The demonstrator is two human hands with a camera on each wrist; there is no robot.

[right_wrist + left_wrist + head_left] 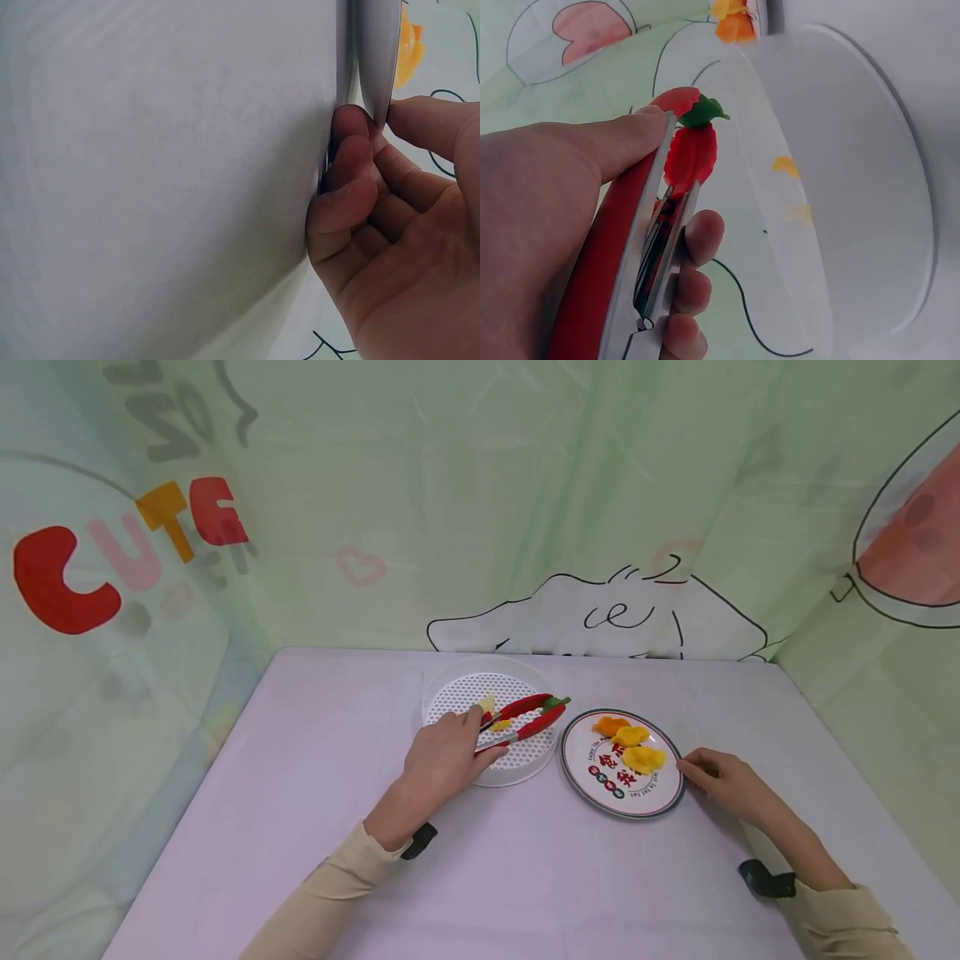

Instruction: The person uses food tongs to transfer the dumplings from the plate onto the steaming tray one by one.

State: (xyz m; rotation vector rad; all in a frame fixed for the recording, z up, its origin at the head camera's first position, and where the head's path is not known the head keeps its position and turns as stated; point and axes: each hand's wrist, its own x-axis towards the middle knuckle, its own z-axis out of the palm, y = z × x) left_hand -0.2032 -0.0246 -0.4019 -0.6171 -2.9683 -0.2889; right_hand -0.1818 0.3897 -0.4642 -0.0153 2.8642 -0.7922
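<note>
My left hand [446,752] grips red-and-silver tongs [542,722]. A small green piece [555,702] sits between their red tips. The tongs reach over a round white perforated basket [450,693], which holds a few small pieces, a yellow one [500,725] among them. At the right, my right hand [731,785] pinches the rim of a round white plate [581,764] with a dark green edge and red lettering. On the plate lie an orange piece [610,726] and two yellow pieces [643,760]. In the right wrist view, my thumb is above the rim and fingers are beneath it.
A pale lilac cloth covers the table [480,868]. Behind it hangs a light green printed curtain [480,527], which also runs along both sides. The plate stands close to the basket's right side.
</note>
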